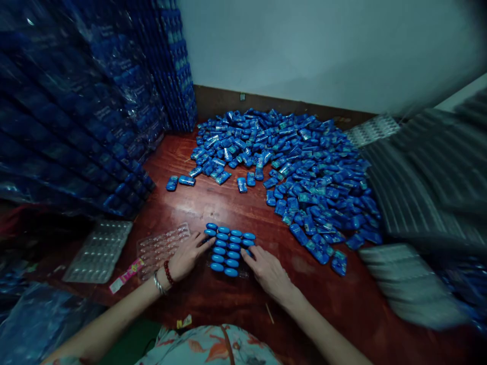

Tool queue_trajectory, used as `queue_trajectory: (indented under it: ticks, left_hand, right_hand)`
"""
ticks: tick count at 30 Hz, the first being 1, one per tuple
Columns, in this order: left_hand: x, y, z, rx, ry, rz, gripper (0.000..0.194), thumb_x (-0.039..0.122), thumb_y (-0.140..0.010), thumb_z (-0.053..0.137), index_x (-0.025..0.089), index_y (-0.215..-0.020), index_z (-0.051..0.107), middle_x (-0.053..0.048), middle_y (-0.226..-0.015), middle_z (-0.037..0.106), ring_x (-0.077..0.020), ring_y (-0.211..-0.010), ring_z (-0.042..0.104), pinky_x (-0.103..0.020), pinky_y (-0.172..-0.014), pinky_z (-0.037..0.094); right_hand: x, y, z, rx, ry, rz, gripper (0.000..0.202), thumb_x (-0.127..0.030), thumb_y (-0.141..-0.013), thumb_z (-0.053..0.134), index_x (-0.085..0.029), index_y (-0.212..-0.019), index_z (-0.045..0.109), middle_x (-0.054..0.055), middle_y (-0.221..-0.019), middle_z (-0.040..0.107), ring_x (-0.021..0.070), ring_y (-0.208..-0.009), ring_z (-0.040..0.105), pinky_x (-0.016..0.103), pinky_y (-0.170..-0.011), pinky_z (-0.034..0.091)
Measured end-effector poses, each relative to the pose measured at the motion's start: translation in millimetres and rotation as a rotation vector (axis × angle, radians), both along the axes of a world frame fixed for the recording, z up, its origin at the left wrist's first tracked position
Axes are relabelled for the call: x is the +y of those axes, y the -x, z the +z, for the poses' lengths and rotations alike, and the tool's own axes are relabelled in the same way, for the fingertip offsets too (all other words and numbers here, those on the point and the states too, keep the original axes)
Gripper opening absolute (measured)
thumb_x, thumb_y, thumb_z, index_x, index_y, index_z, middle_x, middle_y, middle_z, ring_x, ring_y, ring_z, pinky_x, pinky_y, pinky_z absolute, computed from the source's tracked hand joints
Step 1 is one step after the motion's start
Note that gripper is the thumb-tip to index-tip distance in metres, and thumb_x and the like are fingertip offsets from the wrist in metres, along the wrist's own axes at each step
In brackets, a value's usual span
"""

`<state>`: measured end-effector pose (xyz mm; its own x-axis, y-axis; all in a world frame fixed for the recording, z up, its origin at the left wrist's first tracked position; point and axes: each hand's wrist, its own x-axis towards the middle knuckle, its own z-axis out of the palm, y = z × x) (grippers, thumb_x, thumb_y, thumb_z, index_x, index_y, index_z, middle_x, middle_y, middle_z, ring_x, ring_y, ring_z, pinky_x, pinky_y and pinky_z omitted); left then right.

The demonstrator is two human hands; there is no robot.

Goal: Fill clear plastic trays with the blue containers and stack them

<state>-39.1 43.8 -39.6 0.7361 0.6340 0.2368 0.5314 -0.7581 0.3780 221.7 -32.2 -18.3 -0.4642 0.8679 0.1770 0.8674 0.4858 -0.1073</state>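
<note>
Rows of glossy blue oval pieces (pixel 219 250) sit on a clear tray in front of me, filling its middle columns and part of its outer ones. My left hand (pixel 190 253), with beads and a silver bangle at the wrist, reaches the tray's left side, its fingertips against the upper left pieces. On the right side, my right hand (pixel 266 266) has its thumb and fingers bent at the right column; what lies under the fingertips is too small to make out. Another clear moulded tray (pixel 162 248) lies beside my left hand.
A large pile of blue wrapped packets (pixel 304 167) spreads over the wooden table (pixel 182 208). Tall stacks of blue packs (pixel 95 101) stand left. Grey moulded trays (pixel 414 187) are stacked right. One tray (pixel 99 252) and a pink wrapper (pixel 127 275) lie at the left.
</note>
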Motion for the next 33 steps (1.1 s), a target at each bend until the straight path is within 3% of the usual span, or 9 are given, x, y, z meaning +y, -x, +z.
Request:
queue_trajectory:
  ticks: [4,7,10,13,17,20,24,29,33]
  left_hand:
    - [8.2,5.5,-0.6,-0.190,0.048,0.127,0.041,0.015,-0.091,0.040,0.028,-0.129,0.048,-0.008,-0.112,0.053,-0.0165,-0.095,0.053,-0.029,-0.079,0.050]
    - [51.7,-11.4,7.6,-0.283,0.151,0.198,0.036,0.019,-0.093,0.037,0.023,-0.125,0.052,-0.007,-0.100,0.056,-0.0144,-0.089,0.056,-0.026,-0.078,0.049]
    - [117.7,-59.7,17.6,-0.176,0.228,0.138,0.029,0.024,-0.093,0.037,0.018,-0.113,0.057,-0.007,-0.100,0.058,-0.0159,-0.092,0.057,-0.028,-0.083,0.047]
    - [175.4,-123.4,23.3,0.045,0.271,0.240,0.039,0.029,-0.086,0.052,0.014,-0.121,0.049,-0.014,-0.116,0.052,-0.0219,-0.104,0.054,-0.034,-0.090,0.045]
    - [213.1,-180.2,18.6,0.130,0.353,0.243,0.049,0.029,-0.065,0.074,0.011,-0.107,0.055,-0.013,-0.107,0.055,-0.0239,-0.092,0.060,-0.032,-0.080,0.048]
    - [216.2,-181.2,15.4,0.153,0.409,0.249,0.047,0.023,-0.056,0.078,0.009,-0.096,0.058,-0.012,-0.098,0.059,-0.0252,-0.087,0.061,-0.033,-0.077,0.049]
    - [188.8,-123.0,28.5,0.063,0.403,0.258,0.031,0.021,-0.077,0.060,0.009,-0.105,0.054,-0.012,-0.102,0.061,-0.0219,-0.095,0.059,-0.032,-0.084,0.047]
    - [95.7,-3.1,53.1,-0.353,0.333,0.290,0.027,0.033,-0.087,0.049,0.016,-0.107,0.055,-0.007,-0.104,0.063,-0.0200,-0.097,0.059,-0.034,-0.088,0.047]
    - [14.9,42.9,47.2,-0.350,0.416,0.366,0.028,0.033,-0.085,0.054,0.018,-0.108,0.054,-0.006,-0.101,0.063,-0.0185,-0.092,0.061,-0.029,-0.078,0.052]
  right_hand:
    - [6.8,-24.0,-6.0,0.228,-0.137,-0.110,0.029,-0.019,-0.091,0.043,-0.020,-0.115,0.059,0.008,-0.093,0.061,0.0152,-0.080,0.058,0.025,-0.069,0.048]
    - [56.6,-44.2,-6.9,0.389,-0.121,-0.319,0.027,-0.024,-0.093,0.040,-0.020,-0.109,0.061,0.006,-0.089,0.061,0.0140,-0.080,0.059,0.024,-0.075,0.047]
    - [138.8,-50.7,-5.2,0.305,0.063,-0.479,0.032,-0.029,-0.094,0.036,-0.018,-0.113,0.059,0.009,-0.102,0.061,0.0175,-0.095,0.058,0.028,-0.085,0.044]
    - [214.3,-43.7,-3.0,0.132,0.242,-0.602,0.041,-0.031,-0.093,0.039,-0.017,-0.131,0.043,0.014,-0.122,0.052,0.0225,-0.108,0.054,0.032,-0.086,0.044]
    - [254.8,-34.0,-6.2,0.079,0.324,-0.589,0.045,-0.024,-0.082,0.056,-0.017,-0.126,0.048,0.017,-0.123,0.050,0.0284,-0.110,0.052,0.036,-0.085,0.044]
    - [235.5,-37.4,-10.4,0.089,0.338,-0.568,0.047,-0.019,-0.081,0.056,-0.013,-0.126,0.047,0.020,-0.122,0.050,0.0297,-0.113,0.049,0.038,-0.090,0.041]
    - [151.2,-57.7,-8.8,0.182,0.324,-0.534,0.040,-0.016,-0.089,0.035,-0.012,-0.128,0.042,0.016,-0.119,0.055,0.0219,-0.109,0.053,0.035,-0.092,0.041]
    - [7.0,-69.4,3.3,0.717,0.221,-0.478,0.028,-0.032,-0.091,0.040,-0.021,-0.115,0.050,0.006,-0.105,0.062,0.0177,-0.094,0.060,0.029,-0.081,0.049]
    - [-47.3,-37.0,4.0,0.659,0.278,-0.413,0.027,-0.030,-0.091,0.043,-0.023,-0.115,0.052,0.006,-0.101,0.064,0.0177,-0.089,0.063,0.029,-0.077,0.052]
